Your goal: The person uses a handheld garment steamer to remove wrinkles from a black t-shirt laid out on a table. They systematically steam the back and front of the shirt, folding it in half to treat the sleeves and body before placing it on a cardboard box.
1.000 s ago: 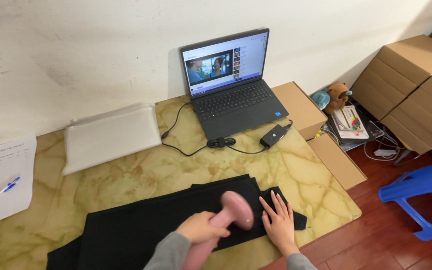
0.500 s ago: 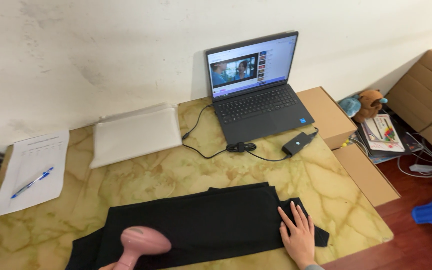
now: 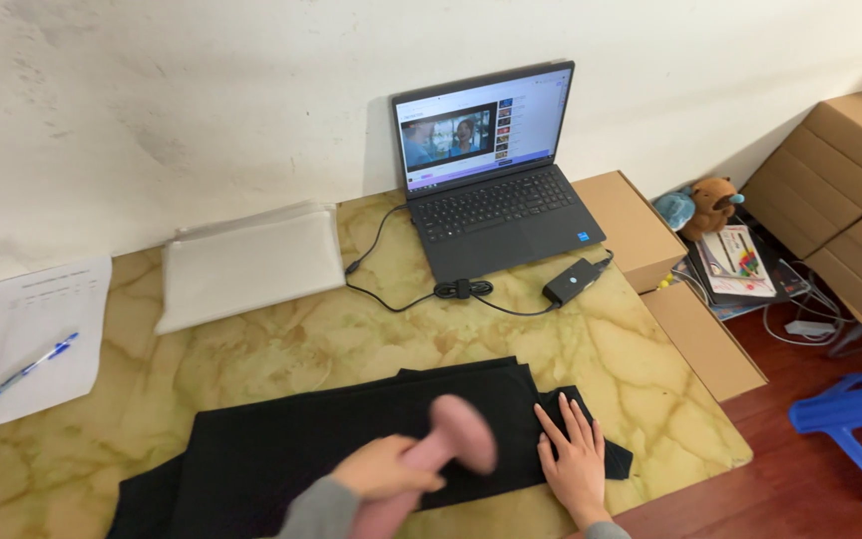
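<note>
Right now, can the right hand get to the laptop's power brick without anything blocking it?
Probably yes. The right hand lies flat on the black garment, and only bare marble tabletop lies between it and the power brick. The left hand holds a pink handheld tool off to the side.

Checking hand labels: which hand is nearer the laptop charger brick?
Right. The right hand lies flat on the black cloth, below the charger brick. The left hand, gripping the pink tool, is farther left.
</note>
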